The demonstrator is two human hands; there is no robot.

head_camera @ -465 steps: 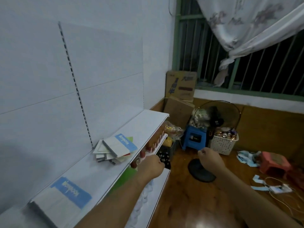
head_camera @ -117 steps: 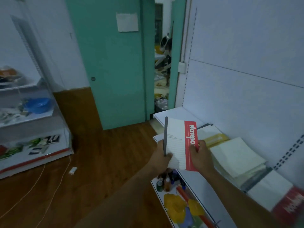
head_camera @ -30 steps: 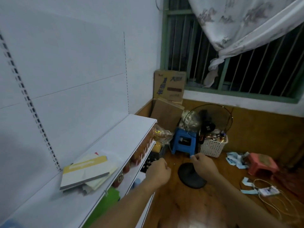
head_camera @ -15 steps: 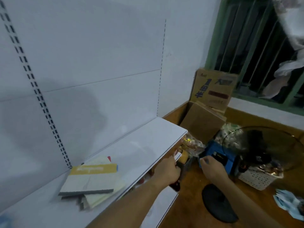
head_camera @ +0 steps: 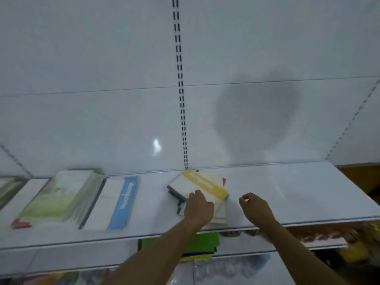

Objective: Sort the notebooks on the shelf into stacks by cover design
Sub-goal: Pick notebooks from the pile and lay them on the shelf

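While the unsorted pile is kept loose and skewed at the middle of the shelf, just in front of the slotted upright, its covers are left fanned so that each design can be read. A yellow-banded notebook is seen on top, with a red corner and dark spines poking out beneath. The left hand is laid over the near corner of the pile, its fingers curled down onto the cover; whether the top book is actually pinched cannot be told. The right hand is held just beside the pile, above bare shelf, fingers loosely curled with fingertip and thumb nearly meeting, and nothing is gripped by it. It is probably being brought in to help lift or steady the top book.

Sorted stacks are already set to the left: a blue-banded stack squared up near the front lip, and a green-illustrated stack touching or just beside it. Further books at the far left edge are too blurred to be named. Open white shelf is left to the right of the pile, where a yellow stack could be started. The pile's near edge is placed close to the shelf's front lip, so a careless pull could tip books off.
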